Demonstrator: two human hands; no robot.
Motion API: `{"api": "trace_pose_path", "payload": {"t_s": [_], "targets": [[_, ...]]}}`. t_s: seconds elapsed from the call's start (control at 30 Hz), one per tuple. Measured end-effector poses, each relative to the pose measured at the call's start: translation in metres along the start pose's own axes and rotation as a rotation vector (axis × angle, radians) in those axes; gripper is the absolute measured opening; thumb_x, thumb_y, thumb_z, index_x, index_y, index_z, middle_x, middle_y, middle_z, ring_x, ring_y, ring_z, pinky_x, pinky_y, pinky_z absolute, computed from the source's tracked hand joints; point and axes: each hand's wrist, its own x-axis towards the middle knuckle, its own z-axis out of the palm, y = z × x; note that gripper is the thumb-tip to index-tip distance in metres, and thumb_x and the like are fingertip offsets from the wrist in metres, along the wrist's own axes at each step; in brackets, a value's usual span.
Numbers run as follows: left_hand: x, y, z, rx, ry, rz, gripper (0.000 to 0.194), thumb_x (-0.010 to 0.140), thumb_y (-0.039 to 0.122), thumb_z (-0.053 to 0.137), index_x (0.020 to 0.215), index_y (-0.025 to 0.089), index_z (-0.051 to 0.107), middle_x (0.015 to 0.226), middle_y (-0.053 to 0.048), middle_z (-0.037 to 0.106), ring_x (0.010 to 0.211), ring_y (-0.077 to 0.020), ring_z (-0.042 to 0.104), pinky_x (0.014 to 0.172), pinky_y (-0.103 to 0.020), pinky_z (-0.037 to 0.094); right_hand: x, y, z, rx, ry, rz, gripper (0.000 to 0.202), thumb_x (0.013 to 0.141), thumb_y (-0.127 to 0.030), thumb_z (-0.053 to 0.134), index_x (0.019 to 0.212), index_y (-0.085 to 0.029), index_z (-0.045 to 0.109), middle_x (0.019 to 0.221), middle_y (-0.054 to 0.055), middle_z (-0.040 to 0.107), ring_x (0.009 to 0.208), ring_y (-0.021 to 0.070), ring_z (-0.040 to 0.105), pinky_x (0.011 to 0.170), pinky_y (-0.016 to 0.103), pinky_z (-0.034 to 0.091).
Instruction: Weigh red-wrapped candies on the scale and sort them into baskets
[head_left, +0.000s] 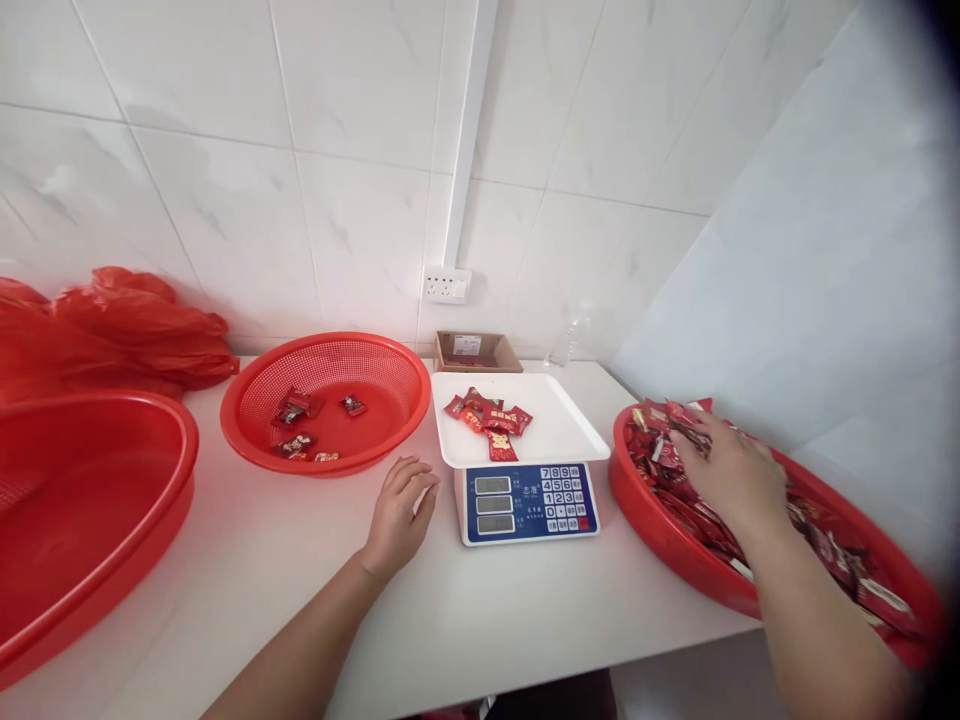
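Note:
My left hand (401, 515) hovers over the white table, left of the digital scale (531, 505), its fingers loosely bent and apart with nothing in them. On the scale's white tray (570, 430) lies a small heap of red wrapped candies (499, 415). At the right, my right hand (731, 480) is down in a red basket (637, 490) heaped with red candy packets (825, 545). Its thumb and fingers are bent around a packet at the top of the pile; the fingertips are partly hidden among the wrappers.
A red colander (382, 425) holds several candies, left of the scale. A large red basin (97, 520) stands at the far left, with red plastic bags (127, 330) behind it. A small cardboard box (478, 350) and a clear plastic piece (564, 343) sit by the wall.

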Motion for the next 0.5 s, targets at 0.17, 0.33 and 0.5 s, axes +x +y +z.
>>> {"api": "trace_pose_path", "payload": {"t_s": [0.17,0.33,0.5], "targets": [[0.000,0.000,0.000,0.008,0.000,-0.003,0.013,0.086,0.016,0.049,0.091,0.022,0.060,0.095,-0.005,0.065,0.103,-0.0204,0.057,0.094,-0.043,0.046,-0.032,-0.020,-0.010,0.067,0.081,-0.050,0.044,0.085,-0.045,0.043,0.110,-0.013,0.061,0.104,0.020,0.064,0.099,0.0304,0.057,0.085,0.045,0.042],[0.003,0.005,-0.004,0.007,0.017,-0.005,0.014,0.087,0.018,0.049,0.093,0.022,0.060,0.094,-0.005,0.065,0.101,-0.0198,0.058,0.093,-0.042,0.046,-0.112,-0.079,0.021,0.435,0.076,-0.015,0.028,0.085,-0.038,0.049,0.093,-0.016,0.064,0.087,0.011,0.069,0.075,0.0182,0.063,0.068,0.030,0.051],[0.006,0.013,-0.010,0.012,0.055,0.015,0.014,0.087,0.018,0.048,0.094,0.022,0.059,0.096,-0.005,0.065,0.100,-0.0191,0.058,0.094,-0.042,0.046,-0.174,-0.109,0.054,0.624,-0.007,-0.093,0.019,0.085,-0.030,0.050,0.085,-0.017,0.064,0.072,0.006,0.069,0.056,0.0132,0.061,0.053,0.023,0.050]]}}
